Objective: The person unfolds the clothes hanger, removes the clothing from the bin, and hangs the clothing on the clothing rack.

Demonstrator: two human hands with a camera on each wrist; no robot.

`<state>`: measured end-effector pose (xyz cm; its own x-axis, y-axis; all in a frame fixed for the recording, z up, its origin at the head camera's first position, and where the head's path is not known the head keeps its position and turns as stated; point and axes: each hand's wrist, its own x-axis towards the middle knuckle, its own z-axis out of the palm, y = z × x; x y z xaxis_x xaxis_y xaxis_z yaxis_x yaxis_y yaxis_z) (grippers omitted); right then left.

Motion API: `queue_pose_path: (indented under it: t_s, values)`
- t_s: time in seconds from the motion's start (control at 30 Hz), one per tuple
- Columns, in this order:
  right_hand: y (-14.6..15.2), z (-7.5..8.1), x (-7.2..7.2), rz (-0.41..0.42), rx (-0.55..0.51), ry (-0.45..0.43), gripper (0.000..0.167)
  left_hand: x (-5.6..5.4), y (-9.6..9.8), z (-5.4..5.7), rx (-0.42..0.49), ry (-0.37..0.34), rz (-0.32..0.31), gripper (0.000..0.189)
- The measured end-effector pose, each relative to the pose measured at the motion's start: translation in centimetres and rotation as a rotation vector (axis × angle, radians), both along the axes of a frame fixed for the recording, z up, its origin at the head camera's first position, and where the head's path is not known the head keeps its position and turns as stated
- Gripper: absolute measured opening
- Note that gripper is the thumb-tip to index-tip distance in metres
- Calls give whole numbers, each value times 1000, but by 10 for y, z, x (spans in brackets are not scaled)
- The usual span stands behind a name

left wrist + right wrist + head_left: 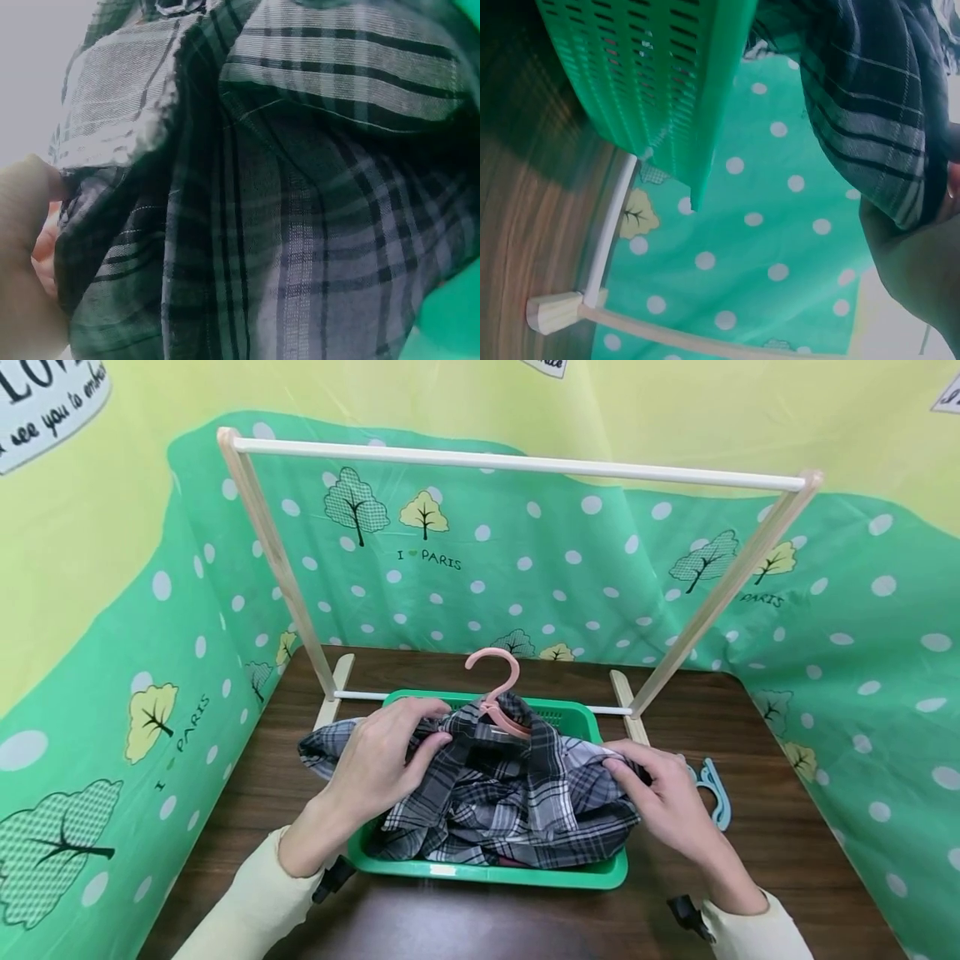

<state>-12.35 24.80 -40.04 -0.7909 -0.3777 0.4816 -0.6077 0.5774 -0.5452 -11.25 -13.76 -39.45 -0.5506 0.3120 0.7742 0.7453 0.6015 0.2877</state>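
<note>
A black, grey and white plaid shirt point(495, 802) lies over the green basket point(487, 873), its collar uppermost. Out of the collar sticks the hook of a pink hanger point(516, 672); the rest of the hanger is mostly hidden in the cloth. My left hand point(386, 760) pinches the shirt near its left shoulder, thumb and fingers on the fabric. On the other side my right hand point(663, 793) grips the right shoulder or sleeve. Both wrist views show plaid fabric point(292, 225) close up, with the right hand's part point(877, 120) above the basket's side.
Behind the basket stands a wooden rack with a white top rail point(517, 462) and slanted posts. A light blue hanger point(716, 793) lies on the dark wooden table point(787, 860) beside my right hand. Green and yellow patterned cloth point(480, 577) surrounds the table.
</note>
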Motion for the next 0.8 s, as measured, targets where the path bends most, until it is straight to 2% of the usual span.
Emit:
queue_pose_path:
  t_s: [0.1,0.23,0.33,0.43,0.57,0.7,0.8]
  values:
    - [-3,-1,1,-6,-44,52,34,1,-1,1,7,13,13,29]
    - [-5,-1,1,-13,-113,104,34,4,-3,4,56,1,37,36]
    - [-5,1,-1,-28,-152,130,32,8,-6,5,117,-7,69,33]
    - [-4,3,-3,-41,-176,151,28,13,-12,3,217,20,129,30]
    - [0,6,-5,-70,-200,156,24,24,-23,-6,369,10,216,33]
    - [6,12,-6,-111,-216,169,23,34,-31,-20,473,-83,273,38]
    - [11,18,-8,-132,-236,191,22,39,-34,-37,552,-141,323,42]
